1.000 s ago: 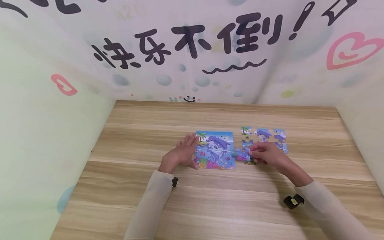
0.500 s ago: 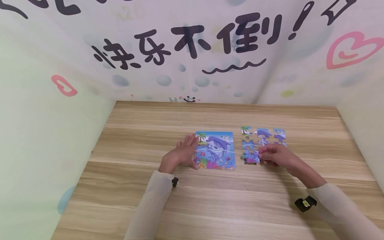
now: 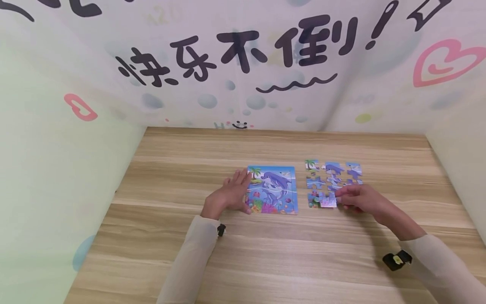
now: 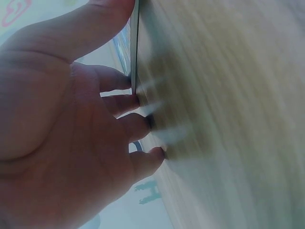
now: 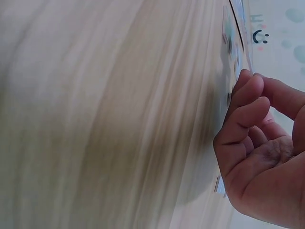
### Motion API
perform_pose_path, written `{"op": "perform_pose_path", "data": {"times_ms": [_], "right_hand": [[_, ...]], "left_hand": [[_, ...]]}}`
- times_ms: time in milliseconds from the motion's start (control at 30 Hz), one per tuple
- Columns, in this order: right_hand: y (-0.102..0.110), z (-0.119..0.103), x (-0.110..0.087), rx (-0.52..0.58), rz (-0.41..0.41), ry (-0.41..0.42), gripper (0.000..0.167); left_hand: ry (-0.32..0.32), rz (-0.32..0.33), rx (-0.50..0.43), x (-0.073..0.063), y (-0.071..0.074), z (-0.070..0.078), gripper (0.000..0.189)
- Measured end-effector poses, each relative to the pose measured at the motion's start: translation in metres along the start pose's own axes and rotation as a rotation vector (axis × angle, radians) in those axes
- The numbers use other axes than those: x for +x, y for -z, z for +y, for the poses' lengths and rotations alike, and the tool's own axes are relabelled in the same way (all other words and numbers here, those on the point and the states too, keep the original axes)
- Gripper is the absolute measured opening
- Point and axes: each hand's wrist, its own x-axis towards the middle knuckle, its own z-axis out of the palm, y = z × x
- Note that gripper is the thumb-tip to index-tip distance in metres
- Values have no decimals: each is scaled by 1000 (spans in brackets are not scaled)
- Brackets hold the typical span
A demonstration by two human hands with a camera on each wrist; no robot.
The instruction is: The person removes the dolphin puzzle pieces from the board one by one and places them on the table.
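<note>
My left hand (image 3: 229,195) rests at the left edge of the dolphin picture board (image 3: 274,190), fingers spread, thumb at its lower left corner. In the left wrist view the fingers (image 4: 133,125) are fairly straight against the board's edge and tabletop. My right hand (image 3: 362,202) pinches a puzzle piece (image 3: 327,200) between thumb and fingertips, in the bottom row of the loose pieces. In the right wrist view the thumb and forefinger meet and the other fingers curl; the held piece is hidden there. A corner piece (image 3: 313,200) with a crab lies just left of it.
Several loose puzzle pieces (image 3: 333,169) lie in rows right of the board; the right hand partly covers those at lower right. The wooden table (image 3: 265,257) meets a printed white backdrop (image 3: 243,101) behind and pale side walls.
My right hand has moved right with the pinched piece, from the board's right edge to the middle of the bottom row, uncovering the corner piece. The left hand has stayed put.
</note>
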Motion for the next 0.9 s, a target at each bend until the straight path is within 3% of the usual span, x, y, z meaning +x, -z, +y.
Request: {"op": "perform_pose_path", "data": {"times_ms": [900], "right_hand": [[9, 12, -4, -45, 57, -15, 36]], "left_hand": [[11, -1, -21, 1, -2, -1, 115]]}}
